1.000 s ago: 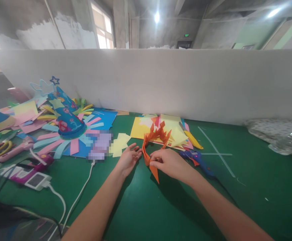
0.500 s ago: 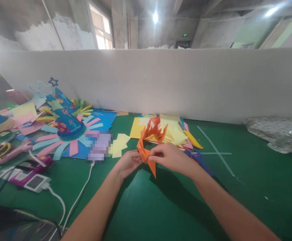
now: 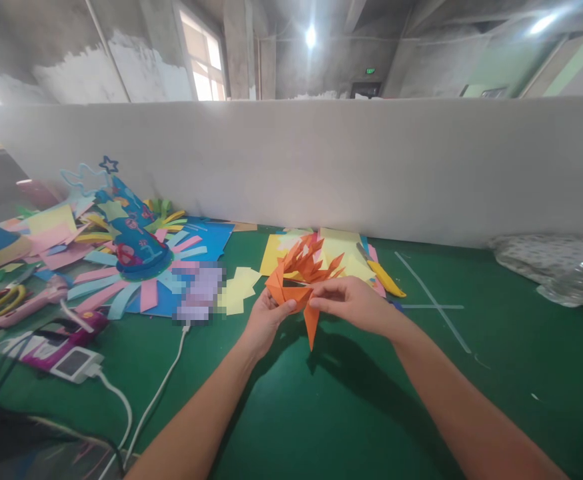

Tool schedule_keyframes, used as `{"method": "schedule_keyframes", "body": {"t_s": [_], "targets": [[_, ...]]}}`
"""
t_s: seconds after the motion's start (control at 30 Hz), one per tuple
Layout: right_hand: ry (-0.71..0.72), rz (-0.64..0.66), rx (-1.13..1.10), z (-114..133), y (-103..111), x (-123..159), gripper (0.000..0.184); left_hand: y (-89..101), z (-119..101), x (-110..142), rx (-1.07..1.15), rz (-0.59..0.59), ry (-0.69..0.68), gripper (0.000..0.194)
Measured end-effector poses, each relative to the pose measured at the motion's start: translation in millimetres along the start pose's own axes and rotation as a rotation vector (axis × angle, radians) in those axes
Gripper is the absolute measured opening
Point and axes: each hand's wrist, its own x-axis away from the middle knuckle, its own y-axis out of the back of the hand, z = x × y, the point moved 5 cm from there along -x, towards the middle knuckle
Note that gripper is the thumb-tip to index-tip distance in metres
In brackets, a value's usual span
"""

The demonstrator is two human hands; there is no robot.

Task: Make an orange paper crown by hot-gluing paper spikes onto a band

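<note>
An orange folded-paper ring (image 3: 286, 283) with a row of pointed tips is held up above the green table. My left hand (image 3: 264, 323) grips its left side, thumb in front and fingers behind. With thumb and fingertips, my right hand (image 3: 349, 300) pinches the ring's near right part, where one long point hangs down. Behind the ring lies a pile of yellow and pink paper sheets (image 3: 341, 250). Most of the blue glue gun (image 3: 396, 305) is hidden behind my right hand and forearm.
A yellow utility knife (image 3: 386, 279) lies right of the paper pile. At left stand a decorated blue cone hat (image 3: 139, 233) with paper strips, a white power strip (image 3: 71, 363) with cables, and a pink glue gun (image 3: 31, 303). A white partition (image 3: 321, 160) runs along the back.
My left hand has gone from open beside the paper ring to gripping it. The ring has tilted and shifted slightly left, while my right hand keeps its pinch and has moved a little right.
</note>
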Motion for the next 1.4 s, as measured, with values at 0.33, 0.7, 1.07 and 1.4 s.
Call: {"method": "schedule_keyframes", "body": {"t_s": [0.33,0.7,1.07,1.4], "targets": [[0.126,-0.634,-0.119,3,49,-8,0.029,7.7,4,-1,0.012,-0.135,-0.078,0.05],[0.116,-0.493,0.079,6,23,-24,0.02,6.0,3,0,0.032,-0.206,-0.107,0.055],[0.071,-0.439,0.003,6,18,-26,0.022,6.7,5,-1,0.042,-0.177,-0.096,0.052],[0.099,-0.414,-0.001,-3,15,-30,0.021,8.3,6,-2,0.06,-0.192,-0.079,0.048]]}}
